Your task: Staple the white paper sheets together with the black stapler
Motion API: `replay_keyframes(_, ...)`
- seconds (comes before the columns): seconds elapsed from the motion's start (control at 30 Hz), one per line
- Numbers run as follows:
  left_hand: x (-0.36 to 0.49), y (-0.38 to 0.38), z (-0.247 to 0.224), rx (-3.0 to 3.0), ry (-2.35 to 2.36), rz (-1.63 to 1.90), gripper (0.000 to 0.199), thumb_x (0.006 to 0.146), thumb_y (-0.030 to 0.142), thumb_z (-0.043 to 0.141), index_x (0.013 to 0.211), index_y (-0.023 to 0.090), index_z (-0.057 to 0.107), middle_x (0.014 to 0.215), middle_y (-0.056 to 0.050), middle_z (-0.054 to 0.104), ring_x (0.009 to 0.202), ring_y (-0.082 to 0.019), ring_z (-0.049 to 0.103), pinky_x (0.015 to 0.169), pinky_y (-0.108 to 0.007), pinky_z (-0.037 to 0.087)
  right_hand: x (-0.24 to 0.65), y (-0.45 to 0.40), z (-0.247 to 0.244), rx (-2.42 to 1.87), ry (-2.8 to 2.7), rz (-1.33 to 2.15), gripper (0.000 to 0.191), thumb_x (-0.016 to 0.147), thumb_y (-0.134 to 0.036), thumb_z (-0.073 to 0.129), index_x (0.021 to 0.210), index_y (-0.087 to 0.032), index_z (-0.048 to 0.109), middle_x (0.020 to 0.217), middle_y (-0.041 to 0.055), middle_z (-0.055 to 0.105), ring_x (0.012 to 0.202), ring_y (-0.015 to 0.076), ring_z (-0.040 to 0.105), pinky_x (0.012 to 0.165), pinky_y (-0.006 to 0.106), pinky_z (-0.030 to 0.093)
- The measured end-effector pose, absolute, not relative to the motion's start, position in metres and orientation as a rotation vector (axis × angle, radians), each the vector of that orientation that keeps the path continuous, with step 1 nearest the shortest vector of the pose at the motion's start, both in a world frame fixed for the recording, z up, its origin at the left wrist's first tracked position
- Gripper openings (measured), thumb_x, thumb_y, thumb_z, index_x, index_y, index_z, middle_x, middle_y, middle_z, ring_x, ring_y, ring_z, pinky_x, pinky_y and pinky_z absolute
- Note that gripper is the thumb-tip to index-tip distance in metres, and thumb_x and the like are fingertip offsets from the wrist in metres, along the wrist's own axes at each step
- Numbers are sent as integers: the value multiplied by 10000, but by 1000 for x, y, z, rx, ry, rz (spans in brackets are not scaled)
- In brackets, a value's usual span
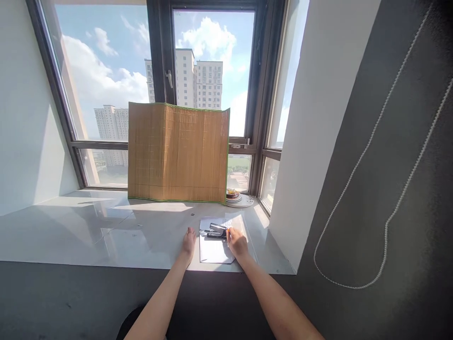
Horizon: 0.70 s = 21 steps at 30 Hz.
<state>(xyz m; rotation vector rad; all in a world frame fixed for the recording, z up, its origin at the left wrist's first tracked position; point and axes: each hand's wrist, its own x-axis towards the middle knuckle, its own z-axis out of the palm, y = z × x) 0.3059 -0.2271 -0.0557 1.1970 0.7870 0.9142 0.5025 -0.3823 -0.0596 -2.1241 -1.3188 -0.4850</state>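
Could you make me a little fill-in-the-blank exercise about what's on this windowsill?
1. The person's ____ hand is at the stapler.
2. The paper beneath the stapler is coloured ____.
3. The mat has edging coloured ____.
4. In the picture, the plates show beside the mat's lower ____ corner.

Missing words: right; white; green; right.

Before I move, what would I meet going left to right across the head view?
Window handle → left hand → stapler → right hand → hanging beaded chain.
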Motion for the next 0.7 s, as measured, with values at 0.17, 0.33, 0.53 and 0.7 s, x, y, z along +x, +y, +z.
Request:
replay_keyframes(0.17,307,-222,-57,1168,814,958,733,1144,595,215,1699,138,360,1811,-202,309,1669,-277,346,1351,-392,361,505,-380,-61,-2018,-1333,-560,188,1088,-334,561,1152,-223,698,1131,123,742,1072,286,721,916,356,537)
replay_keyframes(0.33,326,-225,-64,1297,705,1046,684,1130,610,301,1658,199,441,1772,-159,413,1650,-272,392,1337,-414,392,508,-375,-66,-1986,-1437,-498,467,960,-346,721,1410,-269,623,1361,115,740,1253,309,697,982,392,550)
replay_keyframes(0.53,343,-232,-62,1238,785,975,521,1111,434,357,1544,218,552,1676,-165,547,1573,-248,521,1248,-401,505,503,-384,-56,-1991,-1571,-364,146,944,-281,726,1055,-237,641,1047,57,762,1026,241,710,897,305,514)
replay_keyframes(0.7,338,-230,-63,1197,828,954,441,1119,394,351,1444,212,586,1672,-186,544,1503,-245,601,1206,-410,533,500,-390,-54,-1983,-1601,-349,153,982,-235,700,1130,-207,672,956,58,775,914,234,724,843,306,528)
